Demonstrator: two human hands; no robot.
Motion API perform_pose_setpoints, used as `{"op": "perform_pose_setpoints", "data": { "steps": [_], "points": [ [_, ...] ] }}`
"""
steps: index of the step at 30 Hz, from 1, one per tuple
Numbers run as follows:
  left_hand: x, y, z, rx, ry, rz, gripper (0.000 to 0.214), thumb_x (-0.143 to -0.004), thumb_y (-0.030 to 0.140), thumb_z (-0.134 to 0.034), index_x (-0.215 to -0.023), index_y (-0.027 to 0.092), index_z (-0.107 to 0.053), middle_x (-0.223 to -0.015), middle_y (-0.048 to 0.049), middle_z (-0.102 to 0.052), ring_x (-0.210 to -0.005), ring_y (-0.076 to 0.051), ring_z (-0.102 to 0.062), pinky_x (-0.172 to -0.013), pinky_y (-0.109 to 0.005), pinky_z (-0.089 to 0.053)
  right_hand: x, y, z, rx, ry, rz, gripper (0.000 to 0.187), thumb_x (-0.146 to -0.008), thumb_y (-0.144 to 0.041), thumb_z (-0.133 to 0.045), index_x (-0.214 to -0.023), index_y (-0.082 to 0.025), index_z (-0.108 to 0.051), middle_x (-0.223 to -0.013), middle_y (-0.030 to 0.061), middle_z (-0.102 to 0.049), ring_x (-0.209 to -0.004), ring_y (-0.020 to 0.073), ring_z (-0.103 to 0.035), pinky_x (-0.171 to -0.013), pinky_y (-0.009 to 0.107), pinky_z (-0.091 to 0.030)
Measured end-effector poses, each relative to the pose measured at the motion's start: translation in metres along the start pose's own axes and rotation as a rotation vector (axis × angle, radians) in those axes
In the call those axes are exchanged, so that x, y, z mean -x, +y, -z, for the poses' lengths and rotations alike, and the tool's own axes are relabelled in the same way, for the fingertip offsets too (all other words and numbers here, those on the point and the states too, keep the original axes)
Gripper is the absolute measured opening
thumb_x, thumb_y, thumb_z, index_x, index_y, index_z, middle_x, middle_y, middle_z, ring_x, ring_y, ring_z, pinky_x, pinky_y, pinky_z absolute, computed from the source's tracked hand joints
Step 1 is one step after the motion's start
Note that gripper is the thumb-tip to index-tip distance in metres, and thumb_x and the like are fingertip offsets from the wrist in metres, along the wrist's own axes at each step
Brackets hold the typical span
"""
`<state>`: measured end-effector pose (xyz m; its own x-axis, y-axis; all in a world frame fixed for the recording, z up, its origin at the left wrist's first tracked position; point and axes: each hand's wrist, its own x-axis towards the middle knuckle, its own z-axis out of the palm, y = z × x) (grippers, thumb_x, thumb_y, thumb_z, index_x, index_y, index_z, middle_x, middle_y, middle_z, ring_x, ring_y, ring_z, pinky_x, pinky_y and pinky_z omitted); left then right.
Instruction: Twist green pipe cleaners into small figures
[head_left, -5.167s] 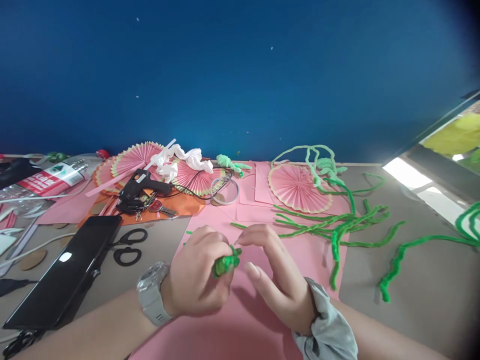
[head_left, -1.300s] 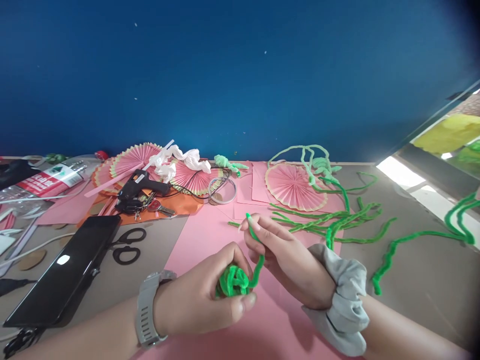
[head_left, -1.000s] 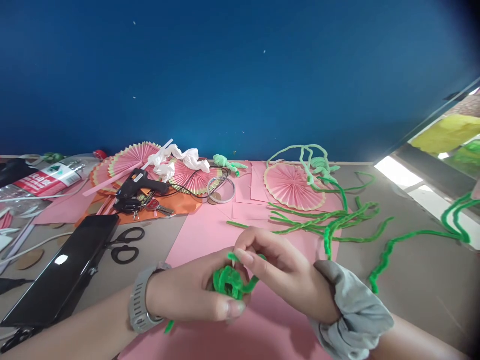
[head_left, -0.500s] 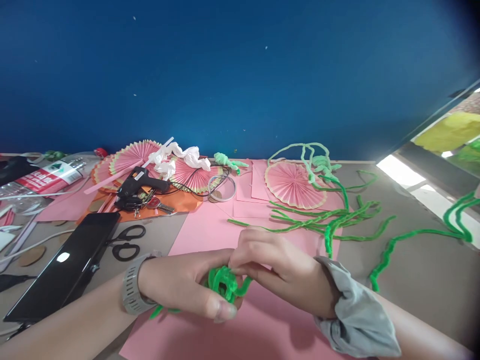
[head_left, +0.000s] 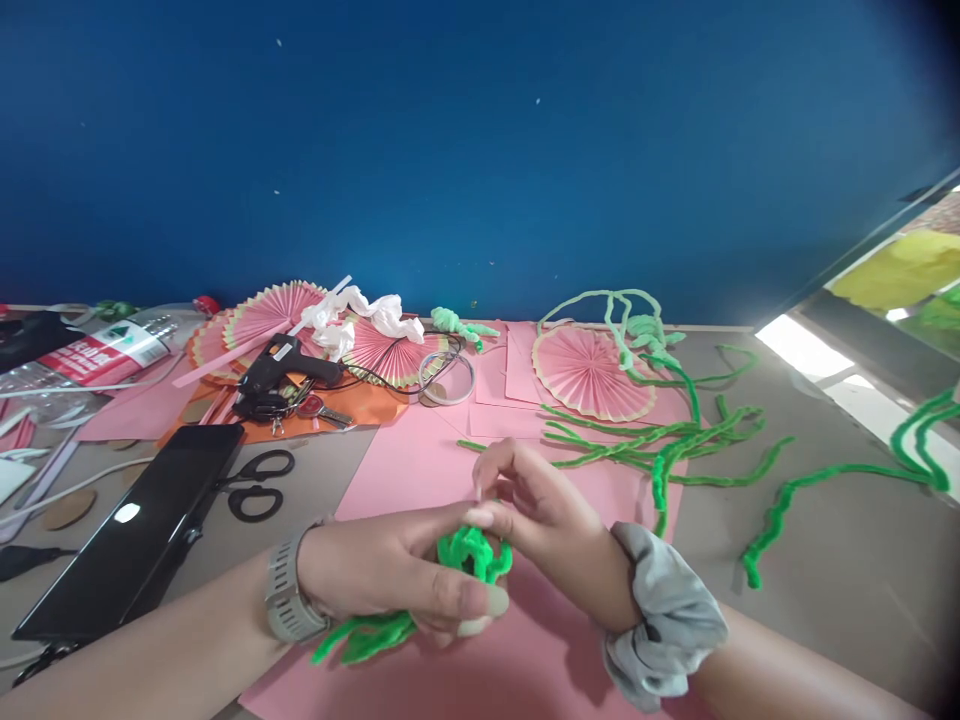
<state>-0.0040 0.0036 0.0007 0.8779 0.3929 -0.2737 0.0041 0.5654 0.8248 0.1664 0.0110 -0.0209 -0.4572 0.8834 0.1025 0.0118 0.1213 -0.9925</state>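
Note:
My left hand (head_left: 405, 575) is wrapped round a looped bundle of bright green pipe cleaner (head_left: 471, 550), its thumb across the near side. Loose green ends stick out below the palm, over a pink paper sheet (head_left: 540, 660). My right hand (head_left: 529, 505) bends over the top of the bundle, thumb and forefinger closing at its upper edge, where the strand between them is mostly hidden. A curved piece of the pipe cleaner arches out on the bundle's right side, beneath the right thumb.
Green pipe cleaners (head_left: 667, 450) lie spread to the right near a pink folded-paper rosette (head_left: 592, 372). On the left are black-handled scissors (head_left: 256, 503), a phone (head_left: 131, 530), a glue gun (head_left: 281, 372) and a plastic bottle (head_left: 112, 350). A blue panel (head_left: 480, 150) rises behind.
My right hand has lifted its fingers slightly and turned its wrist, with the thumb now at the bundle's top. The left hand has shifted right and tilted the bundle, showing more loose ends.

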Motion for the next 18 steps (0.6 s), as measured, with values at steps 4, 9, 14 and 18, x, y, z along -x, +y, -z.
{"op": "perform_pose_setpoints", "data": {
  "steps": [4, 9, 14, 18],
  "points": [
    [-0.001, -0.001, -0.011, -0.184, 0.283, -0.027, 0.036, -0.078, 0.043, -0.054, -0.103, 0.02, -0.043, -0.067, 0.0052, -0.041, -0.056, -0.007, -0.039, -0.052, -0.021, -0.033, -0.003, -0.001, 0.005, 0.21, 0.102, -0.12, 0.022, -0.081, -0.035, -0.055, -0.071, -0.02, -0.042, -0.06, -0.0054, -0.046, -0.052, 0.0085, -0.043, -0.048, 0.021, -0.035],
    [-0.001, 0.001, -0.033, -0.406, 0.521, -0.077, 0.031, -0.082, 0.041, -0.05, -0.105, 0.021, -0.045, -0.093, -0.0005, -0.05, -0.087, -0.014, -0.045, -0.076, -0.026, -0.037, -0.002, -0.014, 0.009, 0.409, -0.01, -0.088, 0.02, -0.087, -0.032, -0.045, -0.072, -0.02, -0.048, -0.06, -0.0055, -0.053, -0.053, 0.0071, -0.047, -0.05, 0.019, -0.036],
    [-0.002, -0.006, -0.033, -0.426, 0.537, -0.068, 0.031, -0.08, 0.042, -0.051, -0.101, 0.019, -0.047, -0.083, 0.0001, -0.046, -0.076, -0.014, -0.042, -0.068, -0.026, -0.037, -0.003, -0.017, 0.01, 0.379, -0.055, 0.016, 0.012, -0.088, -0.024, -0.045, -0.079, -0.02, -0.051, -0.067, -0.0047, -0.056, -0.06, 0.0069, -0.051, -0.055, 0.018, -0.04],
    [-0.002, -0.008, -0.03, -0.405, 0.537, -0.113, 0.029, -0.077, 0.038, -0.056, -0.097, 0.019, -0.049, -0.078, 0.0014, -0.043, -0.072, -0.012, -0.039, -0.066, -0.025, -0.036, -0.006, -0.017, 0.012, 0.376, -0.079, 0.181, 0.014, -0.089, -0.018, -0.041, -0.081, -0.018, -0.053, -0.075, -0.0006, -0.054, -0.068, 0.009, -0.05, -0.065, 0.021, -0.042]
  ]
}}
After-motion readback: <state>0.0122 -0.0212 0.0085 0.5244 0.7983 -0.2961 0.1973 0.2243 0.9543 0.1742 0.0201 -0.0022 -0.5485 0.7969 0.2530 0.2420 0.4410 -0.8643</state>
